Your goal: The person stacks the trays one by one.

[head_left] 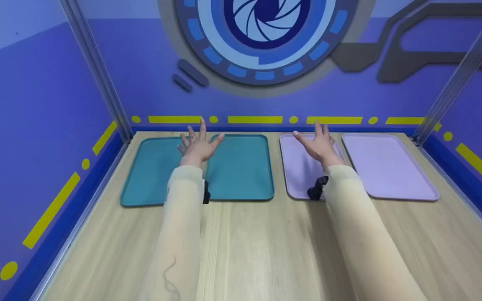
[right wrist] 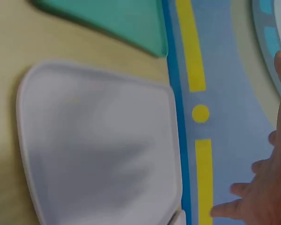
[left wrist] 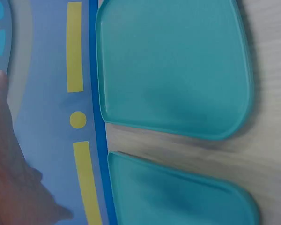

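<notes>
My left hand (head_left: pixel 199 148) hovers over the two teal trays, fingers spread and holding nothing. Beneath it lie the left teal tray (head_left: pixel 149 171) and the right teal tray (head_left: pixel 241 171), side by side. Above the narrower-looking lilac tray (head_left: pixel 297 167) is my right hand (head_left: pixel 321 148), its fingers also spread and its grasp empty. A second lilac tray (head_left: pixel 391 167) lies to its right. In the left wrist view the left hand (left wrist: pixel 18 183) shows at the lower left edge; the right wrist view has the right hand (right wrist: pixel 267 192) at its right edge.
All the trays lie flat in a row along the back of the wooden table (head_left: pixel 249 251). A blue printed wall (head_left: pixel 140 83) rises right behind them, and side walls with metal corner posts (head_left: pixel 98 71) enclose the left and right.
</notes>
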{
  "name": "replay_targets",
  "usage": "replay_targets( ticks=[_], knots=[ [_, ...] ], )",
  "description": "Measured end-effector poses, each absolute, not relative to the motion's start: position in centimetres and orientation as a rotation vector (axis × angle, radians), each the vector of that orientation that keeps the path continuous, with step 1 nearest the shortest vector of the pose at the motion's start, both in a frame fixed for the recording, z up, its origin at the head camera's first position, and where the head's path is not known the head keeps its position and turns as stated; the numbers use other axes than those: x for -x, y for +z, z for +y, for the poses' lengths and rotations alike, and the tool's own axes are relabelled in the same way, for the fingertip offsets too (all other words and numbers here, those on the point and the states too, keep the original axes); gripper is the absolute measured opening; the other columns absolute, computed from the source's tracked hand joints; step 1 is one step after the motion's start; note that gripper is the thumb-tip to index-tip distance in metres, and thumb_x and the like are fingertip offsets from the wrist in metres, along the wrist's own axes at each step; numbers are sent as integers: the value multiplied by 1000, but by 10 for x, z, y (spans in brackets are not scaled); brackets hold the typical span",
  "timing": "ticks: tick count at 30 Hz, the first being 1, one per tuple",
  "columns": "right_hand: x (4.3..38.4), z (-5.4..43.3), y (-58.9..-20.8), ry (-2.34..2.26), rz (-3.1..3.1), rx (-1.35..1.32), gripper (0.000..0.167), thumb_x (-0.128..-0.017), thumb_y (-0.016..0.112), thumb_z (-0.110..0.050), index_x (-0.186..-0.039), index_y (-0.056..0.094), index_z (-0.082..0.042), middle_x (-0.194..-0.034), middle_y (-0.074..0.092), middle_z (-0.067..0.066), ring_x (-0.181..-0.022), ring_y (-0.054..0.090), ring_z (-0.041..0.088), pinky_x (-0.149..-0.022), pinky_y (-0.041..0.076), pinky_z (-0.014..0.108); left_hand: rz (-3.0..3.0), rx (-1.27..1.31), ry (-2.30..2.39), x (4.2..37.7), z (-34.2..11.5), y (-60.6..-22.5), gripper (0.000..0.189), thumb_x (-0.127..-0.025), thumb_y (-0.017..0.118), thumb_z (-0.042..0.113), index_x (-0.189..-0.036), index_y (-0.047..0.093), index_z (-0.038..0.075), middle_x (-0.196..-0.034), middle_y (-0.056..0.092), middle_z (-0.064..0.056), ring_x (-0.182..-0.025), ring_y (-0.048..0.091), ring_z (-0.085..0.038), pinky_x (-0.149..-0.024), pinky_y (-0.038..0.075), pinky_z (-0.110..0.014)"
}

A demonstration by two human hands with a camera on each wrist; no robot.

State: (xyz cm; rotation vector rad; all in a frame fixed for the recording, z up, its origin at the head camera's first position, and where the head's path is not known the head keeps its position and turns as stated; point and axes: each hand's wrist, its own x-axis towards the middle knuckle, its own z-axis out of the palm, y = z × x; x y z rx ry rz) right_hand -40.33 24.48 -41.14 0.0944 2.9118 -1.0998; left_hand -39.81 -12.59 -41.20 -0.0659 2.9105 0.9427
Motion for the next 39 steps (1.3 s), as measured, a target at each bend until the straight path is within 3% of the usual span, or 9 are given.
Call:
replay_targets(
  ticks=[8,18,21,23,26,29,32,35,39],
  knots=[
    [403,222,-410,-1609,2373,-195,101,-96,43,-77,-167,-1,-21,-175,-2,13,-159,11,45,-122,20,73,2657,90,1328,398,-134,-421,91,-102,27,73,-163,-19,23,-173,-3,-20,-159,-1,-47,-128,10,-64],
    [397,198,-421,-1766,1924,-253,91,-101,36,-70,-166,11,-12,-171,13,26,-153,27,50,-122,26,68,2484,265,1487,397,-140,-436,87,-105,19,68,-165,16,5,-170,21,-20,-155,27,-41,-122,35,-58],
    [395,194,-428,-1763,1848,-310,89,-102,37,-68,-166,12,-9,-169,17,27,-152,29,49,-122,29,65,2481,319,1459,395,-141,-441,88,-104,19,69,-159,33,3,-118,65,-21,-102,66,-30,-87,57,-40],
    [393,191,-432,-1745,1835,-337,88,-103,37,-67,-165,14,-8,-168,20,28,-152,31,49,-122,31,63,2474,339,1451,393,-142,-444,84,-105,20,68,-147,46,1,-72,56,-7,-61,51,-17,-59,48,-29],
    [391,187,-437,-1706,1851,-355,84,-105,36,-62,-164,17,-6,-166,25,29,-150,35,47,-121,35,60,2425,365,1466,389,-143,-448,69,-106,22,64,-117,54,4,-53,27,6,-47,23,-8,-45,28,-24],
    [389,184,-442,-1661,1872,-351,80,-107,34,-58,-164,18,-4,-164,27,31,-150,36,46,-120,37,59,2362,388,1477,385,-141,-449,63,-109,24,57,-118,55,3,-64,43,1,-54,38,-11,-53,38,-26],
    [388,181,-447,-1639,1879,-343,78,-108,34,-56,-163,20,-3,-163,31,31,-150,37,45,-120,37,59,2311,411,1481,381,-139,-448,63,-110,27,52,-147,47,4,-103,61,-15,-87,60,-24,-80,55,-36],
    [387,178,-450,-1651,1863,-336,78,-108,35,-54,-162,19,-1,-163,30,31,-151,35,46,-122,35,60,2276,430,1480,380,-136,-448,67,-111,28,50,-159,32,4,-140,54,-27,-124,59,-38,-104,53,-50],
    [387,177,-453,-1671,1858,-365,75,-109,36,-49,-162,17,1,-164,29,30,-152,33,45,-123,34,58,2271,456,1467,383,-133,-450,59,-112,36,38,-158,33,1,-145,53,-29,-130,57,-40,-107,53,-49]
  ],
)
